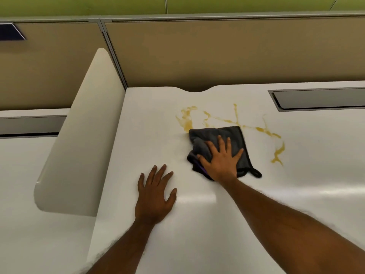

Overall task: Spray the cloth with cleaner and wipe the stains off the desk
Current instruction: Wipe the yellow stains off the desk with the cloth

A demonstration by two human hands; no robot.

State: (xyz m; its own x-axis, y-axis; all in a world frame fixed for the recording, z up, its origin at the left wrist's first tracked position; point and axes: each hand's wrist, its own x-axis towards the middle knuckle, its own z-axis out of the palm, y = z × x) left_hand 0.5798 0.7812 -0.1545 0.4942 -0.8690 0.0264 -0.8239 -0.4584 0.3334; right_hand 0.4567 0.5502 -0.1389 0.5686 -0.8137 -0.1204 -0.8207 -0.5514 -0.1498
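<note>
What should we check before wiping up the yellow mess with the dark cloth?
1. Right hand flat on the cloth, fingers spread: ok.
2. Left hand flat on the desk, away from the mess: ok.
3. Cloth reaches the yellow stains: ok, its far left corner meets them.
4. Stains all wiped away: not ok, streaks lie beyond the cloth and to its right.
5. Cloth sprayed with cleaner: cannot tell, no spray bottle is in view.

White desk [197, 224]; grey cloth [215, 139]; yellow stains [186, 123]
</note>
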